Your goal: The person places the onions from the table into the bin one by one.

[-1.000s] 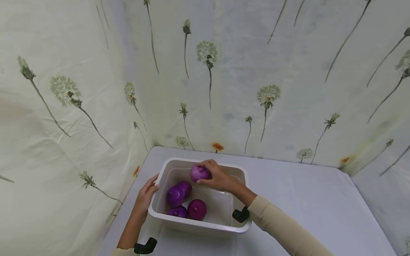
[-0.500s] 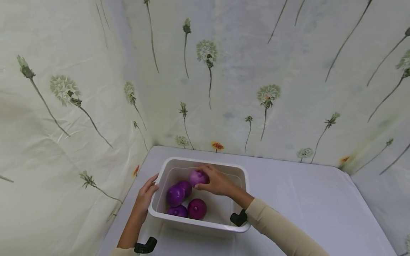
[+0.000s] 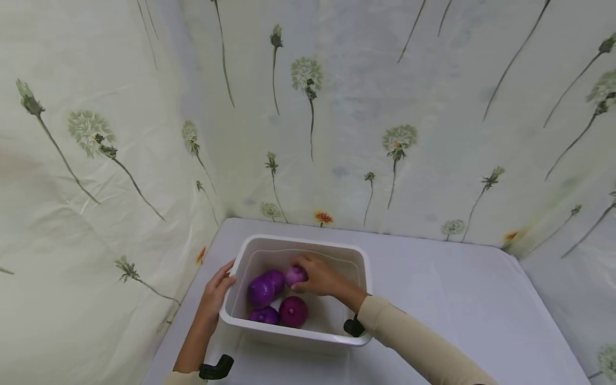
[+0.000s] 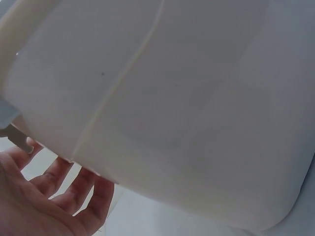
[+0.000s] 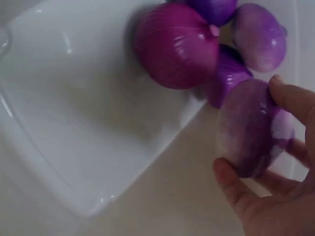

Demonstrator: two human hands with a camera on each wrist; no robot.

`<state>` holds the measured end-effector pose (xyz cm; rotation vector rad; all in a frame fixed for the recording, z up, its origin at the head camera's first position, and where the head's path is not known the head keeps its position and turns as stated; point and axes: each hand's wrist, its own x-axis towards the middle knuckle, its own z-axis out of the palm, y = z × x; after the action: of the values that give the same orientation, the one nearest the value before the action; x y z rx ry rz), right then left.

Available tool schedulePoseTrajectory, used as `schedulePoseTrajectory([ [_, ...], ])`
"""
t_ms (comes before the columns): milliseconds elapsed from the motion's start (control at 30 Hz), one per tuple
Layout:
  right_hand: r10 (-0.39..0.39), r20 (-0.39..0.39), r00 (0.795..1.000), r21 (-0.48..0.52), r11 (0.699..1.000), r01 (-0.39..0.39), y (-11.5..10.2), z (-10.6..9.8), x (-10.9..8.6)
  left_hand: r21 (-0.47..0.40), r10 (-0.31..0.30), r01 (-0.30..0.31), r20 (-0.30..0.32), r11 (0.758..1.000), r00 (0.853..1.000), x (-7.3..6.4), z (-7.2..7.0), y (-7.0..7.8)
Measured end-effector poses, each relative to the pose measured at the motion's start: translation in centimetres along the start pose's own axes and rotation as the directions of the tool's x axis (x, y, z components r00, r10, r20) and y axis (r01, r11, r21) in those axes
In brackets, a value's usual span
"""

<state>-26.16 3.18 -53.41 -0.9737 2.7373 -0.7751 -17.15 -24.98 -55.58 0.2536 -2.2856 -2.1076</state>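
A white plastic bin (image 3: 298,343) stands on the table, with several purple onions inside. My left hand (image 3: 213,298) holds the bin's left side at the rim. In the left wrist view, its bent fingers (image 4: 81,191) lie against the outer wall. Inside the bin, my right hand (image 3: 318,277) grips a light purple onion (image 3: 295,275) between thumb and fingertips. In the right wrist view, this onion (image 5: 251,128) shows a pale side and sits close to the others. A darker magenta onion (image 3: 293,312) lies near the front wall. Other purple onions (image 3: 261,291) cluster at the left end.
A white cloth covers the table (image 3: 447,299). Behind and beside it hangs a dandelion-print curtain (image 3: 356,123). The bin's right half shows bare floor (image 5: 88,113). Each wrist wears a black camera mount (image 3: 216,368).
My right hand has lowered the light purple onion deeper into the bin, nearer the left cluster. My left hand keeps its place on the bin. The head view has shifted slightly.
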Motion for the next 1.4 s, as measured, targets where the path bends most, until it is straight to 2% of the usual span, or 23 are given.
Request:
schedulePoseTrajectory([
  [267,0.083,0.11,0.99,-0.041,0.996,-0.079,-0.1,0.4,-0.2,-0.002,-0.017,0.017,-0.022,1.0,1.0,-0.4,-0.2,-0.2],
  [467,0.143,0.118,0.983,-0.053,0.989,-0.137,0.5,0.2,-0.6,-0.003,0.0,0.0,0.001,1.0,1.0,0.0,-0.1,0.2],
  [833,0.16,0.162,0.974,-0.1,0.984,-0.145,0.6,-0.1,-1.0,-0.015,-0.017,0.018,0.011,1.0,1.0,0.1,0.0,0.1],
  [1100,0.069,0.163,0.984,-0.153,0.987,-0.044,1.0,-0.1,-1.3,-0.029,-0.019,0.019,0.014,0.999,1.0,0.1,0.0,0.2],
  [1400,0.078,0.22,0.972,-0.19,0.981,-0.036,1.3,-0.3,-1.4,-0.039,-0.019,0.02,0.02,0.999,1.0,0.0,0.1,0.3],
])
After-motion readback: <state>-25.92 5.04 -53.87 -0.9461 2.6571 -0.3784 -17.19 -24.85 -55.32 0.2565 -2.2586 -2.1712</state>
